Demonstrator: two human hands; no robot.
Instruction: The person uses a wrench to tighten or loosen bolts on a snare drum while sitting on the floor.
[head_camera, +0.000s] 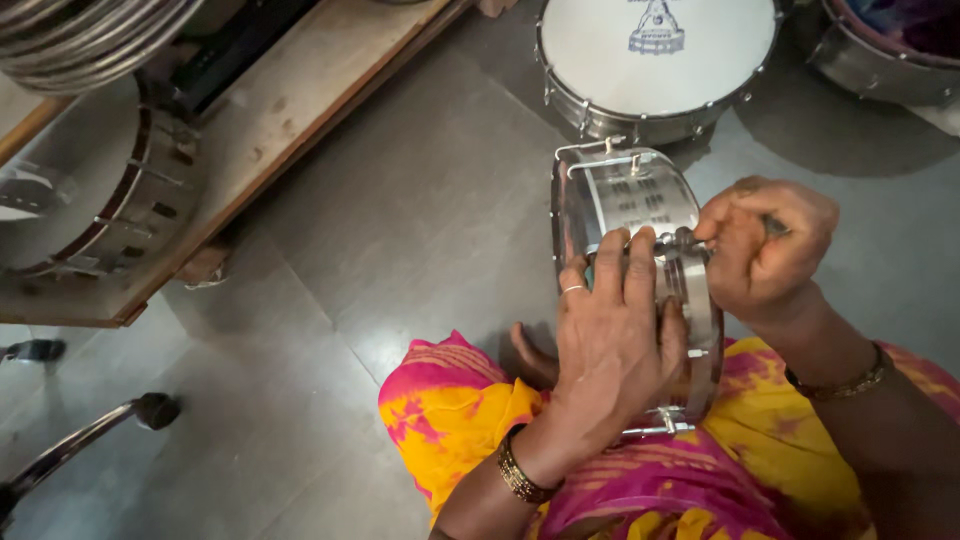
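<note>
The left hand (612, 345) wraps its fingers around the shiny drum shell (640, 250) on the lap, while the right hand (765, 245) pinches a small tool at the bolt (675, 241), so tightening looks underway and needs steady turning.

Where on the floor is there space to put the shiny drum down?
The widest bare patch is the grey floor, between the wooden board and the metal drum shell. It is crowded ahead by the white-topped drum, and near the left hand and right hand.
</note>
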